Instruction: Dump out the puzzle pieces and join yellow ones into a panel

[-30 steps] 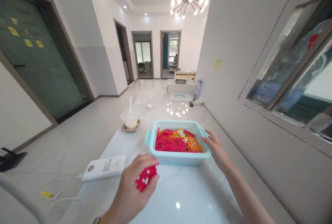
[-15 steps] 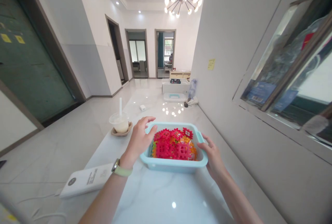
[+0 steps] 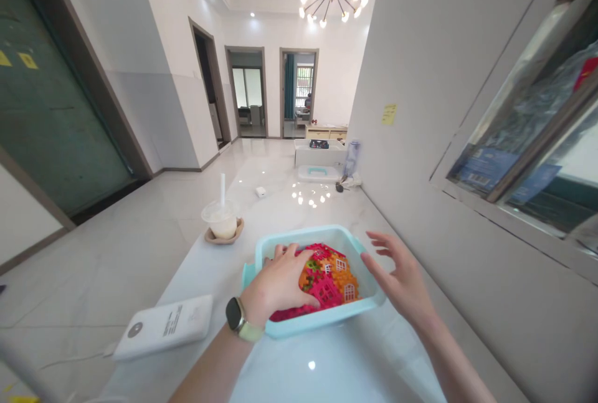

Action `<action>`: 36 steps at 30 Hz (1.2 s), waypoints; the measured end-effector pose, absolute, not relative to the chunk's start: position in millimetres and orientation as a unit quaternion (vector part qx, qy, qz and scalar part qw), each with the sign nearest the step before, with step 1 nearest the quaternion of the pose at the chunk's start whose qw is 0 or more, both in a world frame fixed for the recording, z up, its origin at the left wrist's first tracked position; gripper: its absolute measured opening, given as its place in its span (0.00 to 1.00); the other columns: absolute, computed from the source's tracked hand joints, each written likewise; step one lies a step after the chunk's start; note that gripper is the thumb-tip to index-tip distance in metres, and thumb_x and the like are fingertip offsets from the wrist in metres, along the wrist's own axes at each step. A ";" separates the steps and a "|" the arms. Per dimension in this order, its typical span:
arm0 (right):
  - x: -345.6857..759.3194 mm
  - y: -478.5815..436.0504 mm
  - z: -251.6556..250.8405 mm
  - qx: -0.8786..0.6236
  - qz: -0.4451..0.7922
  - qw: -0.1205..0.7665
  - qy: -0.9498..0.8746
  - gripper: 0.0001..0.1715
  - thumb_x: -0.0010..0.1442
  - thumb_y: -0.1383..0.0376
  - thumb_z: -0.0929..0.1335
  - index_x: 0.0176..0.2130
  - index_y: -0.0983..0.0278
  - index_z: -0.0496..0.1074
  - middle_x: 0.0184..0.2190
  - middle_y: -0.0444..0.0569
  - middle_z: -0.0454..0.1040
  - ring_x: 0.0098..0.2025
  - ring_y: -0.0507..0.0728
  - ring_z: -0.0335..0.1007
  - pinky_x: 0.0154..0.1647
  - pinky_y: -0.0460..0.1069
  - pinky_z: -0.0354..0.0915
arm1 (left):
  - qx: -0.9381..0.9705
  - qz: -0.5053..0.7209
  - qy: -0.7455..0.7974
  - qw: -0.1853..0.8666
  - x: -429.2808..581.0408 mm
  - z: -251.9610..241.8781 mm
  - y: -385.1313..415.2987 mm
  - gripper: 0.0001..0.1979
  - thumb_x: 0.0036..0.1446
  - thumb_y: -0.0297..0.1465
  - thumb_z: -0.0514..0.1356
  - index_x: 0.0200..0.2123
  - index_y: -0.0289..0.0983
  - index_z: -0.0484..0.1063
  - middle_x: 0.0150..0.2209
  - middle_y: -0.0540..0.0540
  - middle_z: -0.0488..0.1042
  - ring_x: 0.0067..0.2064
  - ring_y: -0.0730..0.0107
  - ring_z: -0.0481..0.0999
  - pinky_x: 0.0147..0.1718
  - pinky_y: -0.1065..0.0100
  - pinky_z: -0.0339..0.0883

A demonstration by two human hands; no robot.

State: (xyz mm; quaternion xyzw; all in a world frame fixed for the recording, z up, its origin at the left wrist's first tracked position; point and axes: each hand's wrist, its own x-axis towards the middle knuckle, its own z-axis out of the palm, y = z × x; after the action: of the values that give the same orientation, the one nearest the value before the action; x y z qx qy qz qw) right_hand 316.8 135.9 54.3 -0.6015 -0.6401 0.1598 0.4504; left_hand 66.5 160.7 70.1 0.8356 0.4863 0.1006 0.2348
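Observation:
A light blue plastic bin [image 3: 322, 322] stands slightly turned on the white marbled table [image 3: 261, 372]. Inside lie many toy building pieces [image 3: 327, 291], pink, orange and some green, several with window grids. My left hand [image 3: 284, 281], with a watch [image 3: 236, 314] on its wrist, reaches over the bin's left side. Its fingers are spread over the pieces, and its fingertips are partly hidden among them. Beside the bin's right rim is my right hand [image 3: 397, 272], fingers apart and holding nothing; its thumb is close to the rim, but I cannot tell whether they touch.
Left of the bin stands a plastic cup [image 3: 222, 222] with a straw in a brown holder. A white power bank [image 3: 163, 325] with a cable lies at the near left. Farther back are a white lid [image 3: 318, 174], a white box [image 3: 317, 155] and a clear bottle [image 3: 351, 157]. A wall [image 3: 411, 160] runs along the right.
My left hand has moved from above the left rim down onto the pieces. My right hand has let go of the right rim. The bin has turned and come a little nearer.

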 end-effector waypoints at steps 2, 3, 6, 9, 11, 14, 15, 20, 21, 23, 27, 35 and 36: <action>302.2 136.8 69.1 -0.549 0.183 0.344 -0.739 0.25 0.60 0.57 0.67 0.56 0.56 0.70 0.54 0.52 0.72 0.54 0.63 0.69 0.56 0.57 0.65 | 0.835 0.079 0.495 0.227 70.1 67.6 157.9 0.48 0.39 0.44 0.71 0.64 0.47 0.60 0.58 0.39 0.64 0.58 0.35 0.63 0.51 0.45 0.67; 293.1 139.1 74.7 -0.536 0.204 0.276 -0.771 0.29 0.57 0.59 0.69 0.58 0.55 0.68 0.56 0.52 0.70 0.57 0.64 0.66 0.58 0.58 0.63 | 0.834 0.073 0.500 0.221 71.4 67.2 156.9 0.48 0.40 0.44 0.70 0.65 0.47 0.59 0.58 0.38 0.65 0.57 0.34 0.64 0.49 0.45 0.68; 265.4 151.5 81.6 -0.540 0.256 0.104 -0.795 0.54 0.44 0.58 0.76 0.67 0.56 0.59 0.65 0.56 0.60 0.67 0.71 0.52 0.64 0.61 0.55 | 0.832 0.066 0.511 0.206 72.7 67.0 156.4 0.46 0.39 0.44 0.69 0.63 0.43 0.62 0.52 0.36 0.70 0.52 0.31 0.68 0.45 0.42 0.69; 246.5 162.7 78.4 -0.548 0.281 0.021 -0.787 0.69 0.35 0.53 0.79 0.70 0.58 0.51 0.68 0.57 0.53 0.68 0.74 0.47 0.64 0.62 0.54 | 0.838 0.084 0.500 0.204 69.1 66.2 159.5 0.38 0.35 0.38 0.70 0.55 0.42 0.70 0.46 0.37 0.73 0.48 0.33 0.72 0.42 0.44 0.71; 242.0 165.7 75.3 -0.555 0.259 0.017 -0.790 0.68 0.34 0.53 0.79 0.69 0.56 0.54 0.66 0.56 0.58 0.64 0.75 0.54 0.59 0.61 0.59 | 0.846 0.108 0.475 0.215 65.1 65.8 163.0 0.30 0.37 0.35 0.68 0.48 0.42 0.74 0.44 0.39 0.74 0.47 0.37 0.73 0.42 0.48 0.72; 245.6 164.2 70.2 -0.581 0.196 0.067 -0.787 0.43 0.49 0.52 0.74 0.62 0.57 0.66 0.54 0.55 0.71 0.52 0.70 0.68 0.51 0.58 0.62 | 0.856 0.188 0.414 0.247 60.1 68.2 167.7 0.23 0.48 0.34 0.63 0.50 0.42 0.73 0.48 0.41 0.75 0.51 0.46 0.74 0.50 0.52 0.70; 248.2 162.6 67.8 -0.596 0.173 0.091 -0.779 0.32 0.56 0.52 0.70 0.58 0.59 0.70 0.48 0.55 0.74 0.48 0.68 0.71 0.48 0.57 0.63 | 0.852 0.223 0.399 0.254 59.2 70.1 168.5 0.22 0.52 0.34 0.61 0.52 0.42 0.71 0.50 0.42 0.74 0.53 0.49 0.73 0.53 0.54 0.68; 263.4 144.2 58.0 -0.642 0.114 0.131 -0.747 0.18 0.66 0.55 0.61 0.39 0.62 0.75 0.33 0.56 0.76 0.39 0.67 0.72 0.43 0.58 0.63 | 0.844 0.279 0.394 0.232 58.9 80.0 166.1 0.20 0.59 0.31 0.57 0.55 0.42 0.70 0.54 0.43 0.73 0.58 0.53 0.69 0.59 0.53 0.63; 267.7 138.2 59.1 -0.638 0.121 0.129 -0.749 0.18 0.66 0.55 0.62 0.39 0.61 0.75 0.34 0.56 0.76 0.41 0.68 0.73 0.44 0.58 0.63 | 0.848 0.266 0.400 0.224 58.5 80.4 164.9 0.21 0.59 0.32 0.57 0.56 0.43 0.70 0.55 0.43 0.73 0.60 0.52 0.67 0.60 0.51 0.62; 279.9 126.0 65.8 -0.635 0.122 0.150 -0.748 0.19 0.67 0.53 0.60 0.43 0.60 0.75 0.39 0.55 0.77 0.44 0.67 0.73 0.46 0.58 0.64 | 0.848 0.225 0.433 0.208 56.7 79.0 162.6 0.23 0.57 0.35 0.59 0.57 0.44 0.68 0.59 0.40 0.69 0.64 0.43 0.61 0.60 0.44 0.59; 320.6 114.1 80.1 -0.696 0.018 0.264 -0.668 0.25 0.66 0.49 0.60 0.52 0.60 0.70 0.49 0.57 0.75 0.51 0.68 0.71 0.52 0.60 0.63 | 0.831 0.133 0.494 0.220 49.9 72.7 160.1 0.34 0.50 0.40 0.65 0.61 0.47 0.64 0.68 0.35 0.54 0.66 0.26 0.54 0.52 0.34 0.62; 353.0 110.8 39.1 -0.616 0.554 0.430 -0.358 0.22 0.50 0.53 0.73 0.41 0.63 0.73 0.31 0.51 0.80 0.32 0.65 0.78 0.30 0.56 0.73 | 0.823 0.285 0.424 0.249 44.2 74.9 172.5 0.26 0.58 0.35 0.61 0.60 0.44 0.66 0.68 0.39 0.55 0.68 0.49 0.58 0.63 0.49 0.57; 351.7 109.6 34.9 -0.600 0.568 0.459 -0.327 0.20 0.49 0.55 0.72 0.40 0.63 0.73 0.30 0.52 0.80 0.31 0.65 0.78 0.30 0.56 0.73 | 0.815 0.315 0.416 0.251 45.2 76.0 174.1 0.25 0.58 0.34 0.61 0.59 0.43 0.67 0.68 0.40 0.56 0.68 0.52 0.59 0.64 0.51 0.56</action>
State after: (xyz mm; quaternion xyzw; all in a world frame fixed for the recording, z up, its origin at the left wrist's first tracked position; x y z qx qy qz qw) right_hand 351.7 109.6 34.9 -0.5999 -0.3265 0.5682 0.4589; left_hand 45.2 174.1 76.0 0.8150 0.4163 0.3151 0.2515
